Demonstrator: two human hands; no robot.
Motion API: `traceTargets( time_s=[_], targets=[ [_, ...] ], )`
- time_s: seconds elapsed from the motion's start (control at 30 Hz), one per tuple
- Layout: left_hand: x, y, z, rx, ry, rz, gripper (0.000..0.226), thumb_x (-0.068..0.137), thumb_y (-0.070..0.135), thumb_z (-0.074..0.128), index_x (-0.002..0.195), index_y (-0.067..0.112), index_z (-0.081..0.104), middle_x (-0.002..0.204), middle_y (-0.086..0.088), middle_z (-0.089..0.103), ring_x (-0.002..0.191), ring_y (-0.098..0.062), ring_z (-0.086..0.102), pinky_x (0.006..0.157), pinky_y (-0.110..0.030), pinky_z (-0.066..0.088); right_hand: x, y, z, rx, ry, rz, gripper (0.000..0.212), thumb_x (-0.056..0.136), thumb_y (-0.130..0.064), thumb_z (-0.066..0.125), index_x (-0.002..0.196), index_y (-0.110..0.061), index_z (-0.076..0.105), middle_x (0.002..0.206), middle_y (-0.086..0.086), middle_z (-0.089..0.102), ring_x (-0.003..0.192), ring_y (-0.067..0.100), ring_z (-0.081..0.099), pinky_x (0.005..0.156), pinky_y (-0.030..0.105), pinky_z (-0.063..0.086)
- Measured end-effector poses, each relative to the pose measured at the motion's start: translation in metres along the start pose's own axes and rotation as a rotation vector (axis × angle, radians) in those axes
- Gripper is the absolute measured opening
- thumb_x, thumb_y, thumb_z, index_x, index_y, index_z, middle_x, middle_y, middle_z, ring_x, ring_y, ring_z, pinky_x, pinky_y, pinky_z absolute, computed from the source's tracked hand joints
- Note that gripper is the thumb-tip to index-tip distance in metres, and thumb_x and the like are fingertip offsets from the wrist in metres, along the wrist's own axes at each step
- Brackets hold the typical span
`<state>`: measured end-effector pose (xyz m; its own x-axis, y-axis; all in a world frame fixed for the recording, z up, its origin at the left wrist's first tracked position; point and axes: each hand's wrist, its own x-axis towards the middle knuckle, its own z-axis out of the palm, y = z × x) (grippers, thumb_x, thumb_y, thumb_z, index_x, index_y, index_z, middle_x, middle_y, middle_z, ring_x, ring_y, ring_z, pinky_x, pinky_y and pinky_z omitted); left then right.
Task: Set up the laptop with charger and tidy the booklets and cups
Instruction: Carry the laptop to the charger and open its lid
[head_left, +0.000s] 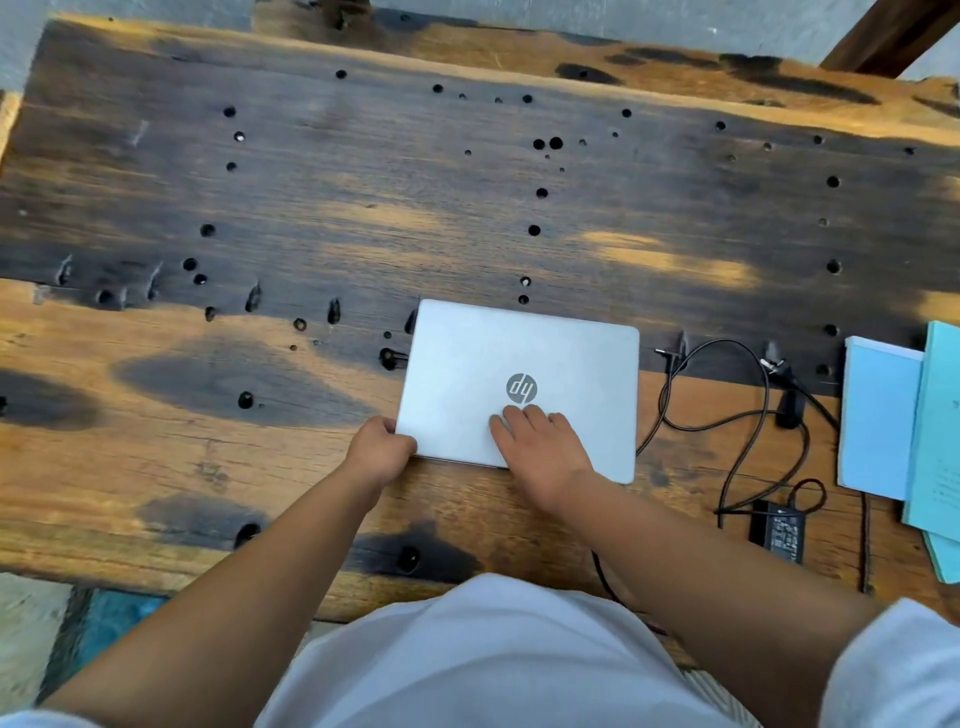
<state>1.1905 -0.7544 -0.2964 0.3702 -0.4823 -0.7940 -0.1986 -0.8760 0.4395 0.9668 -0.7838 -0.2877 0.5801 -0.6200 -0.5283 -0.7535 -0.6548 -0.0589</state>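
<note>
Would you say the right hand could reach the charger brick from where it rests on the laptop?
Probably yes: the right hand lies flat on the closed laptop, and the charger brick sits just to its right on bare table, nothing between.

Weathered brown wooden table, dark-stained, pocked with drilled holes. Resting on it: closed silver laptop near front edge; black charger brick with coiled cable beside it; pale blue booklets at right edge.
</note>
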Motion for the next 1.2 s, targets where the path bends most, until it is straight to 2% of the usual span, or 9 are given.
traceTargets(
  time_s=[0.17,0.3,0.47,0.53,0.6,0.7,0.93,1.1,1.2],
  targets=[
    [0.006,-0.014,-0.006,-0.13,-0.032,0.009,0.027,0.089,-0.002,0.047,0.099,0.017,0.064,0.097,-0.005,0.07,0.091,-0.021,0.061,0.069,-0.032,0.047,0.005,0.007,-0.003,-0.078,-0.015,-0.052,0.074,0.077,-0.01,0.064,0.141,-0.011,0.027,0.137,0.012,0.04,0.115,0.033,0.044,0.081,0.041,0.041],
    [0.01,-0.021,-0.013,-0.192,-0.102,-0.008,0.045,0.09,-0.013,0.037,0.101,0.019,0.066,0.085,0.005,0.072,0.075,-0.01,0.056,0.059,-0.024,0.038,0.004,0.008,-0.008,-0.109,-0.033,-0.07,0.071,0.08,-0.013,0.062,0.142,-0.009,0.028,0.136,0.011,0.041,0.112,0.032,0.046,0.074,0.04,0.04],
    [0.007,-0.031,-0.014,-0.174,-0.069,0.045,0.032,0.096,-0.003,0.047,0.107,0.022,0.064,0.085,0.005,0.068,0.073,-0.009,0.058,0.06,-0.022,0.045,0.004,0.009,-0.012,-0.124,-0.041,-0.084,0.07,0.079,-0.014,0.065,0.14,-0.008,0.031,0.131,0.01,0.044,0.107,0.031,0.048,0.066,0.037,0.036],
    [0.007,-0.037,-0.012,-0.101,-0.03,0.073,0.017,0.096,0.005,0.055,0.106,0.016,0.064,0.082,0.0,0.067,0.074,-0.015,0.06,0.068,-0.03,0.05,0.004,0.008,-0.012,-0.121,-0.039,-0.078,0.069,0.078,-0.014,0.065,0.139,-0.008,0.032,0.129,0.009,0.045,0.105,0.031,0.049,0.065,0.037,0.036],
    [0.01,-0.041,-0.01,-0.034,0.013,0.059,0.003,0.093,0.016,0.062,0.094,0.016,0.065,0.077,-0.005,0.07,0.073,-0.019,0.064,0.074,-0.038,0.054,0.003,0.007,-0.011,-0.109,-0.036,-0.075,0.069,0.078,-0.013,0.065,0.139,-0.008,0.033,0.128,0.009,0.046,0.104,0.031,0.049,0.066,0.037,0.037],
    [0.015,-0.042,-0.006,-0.017,0.071,0.038,0.014,0.091,0.024,0.065,0.08,0.017,0.066,0.07,-0.005,0.072,0.066,-0.018,0.066,0.075,-0.04,0.057,0.002,0.008,-0.012,-0.107,-0.024,-0.082,0.07,0.077,-0.012,0.066,0.139,-0.008,0.034,0.128,0.009,0.047,0.104,0.031,0.05,0.068,0.038,0.037],
    [0.018,-0.04,-0.004,0.012,0.121,0.045,0.014,0.089,0.02,0.067,0.076,0.014,0.064,0.066,-0.006,0.072,0.058,-0.018,0.065,0.067,-0.034,0.054,0.002,0.008,-0.017,-0.106,-0.029,-0.088,0.067,0.077,-0.014,0.067,0.137,-0.009,0.037,0.125,0.009,0.049,0.1,0.031,0.052,0.073,0.041,0.04],
    [0.02,-0.038,-0.009,0.056,0.106,0.049,0.017,0.088,0.014,0.067,0.073,0.016,0.06,0.068,-0.005,0.072,0.054,-0.016,0.066,0.064,-0.031,0.053,-0.001,0.008,-0.018,-0.03,-0.016,-0.063,0.06,0.074,-0.006,0.063,0.129,-0.01,0.04,0.118,0.008,0.05,0.097,0.032,0.049,0.055,0.035,0.034],
    [0.019,-0.04,-0.009,0.093,0.118,0.073,0.021,0.087,0.016,0.068,0.069,0.018,0.057,0.065,-0.004,0.071,0.052,-0.016,0.066,0.059,-0.028,0.051,-0.007,0.01,-0.023,0.014,-0.001,-0.062,0.051,0.075,-0.004,0.059,0.123,-0.011,0.042,0.113,0.008,0.05,0.1,0.032,0.048,0.052,0.034,0.033]
  ],
)
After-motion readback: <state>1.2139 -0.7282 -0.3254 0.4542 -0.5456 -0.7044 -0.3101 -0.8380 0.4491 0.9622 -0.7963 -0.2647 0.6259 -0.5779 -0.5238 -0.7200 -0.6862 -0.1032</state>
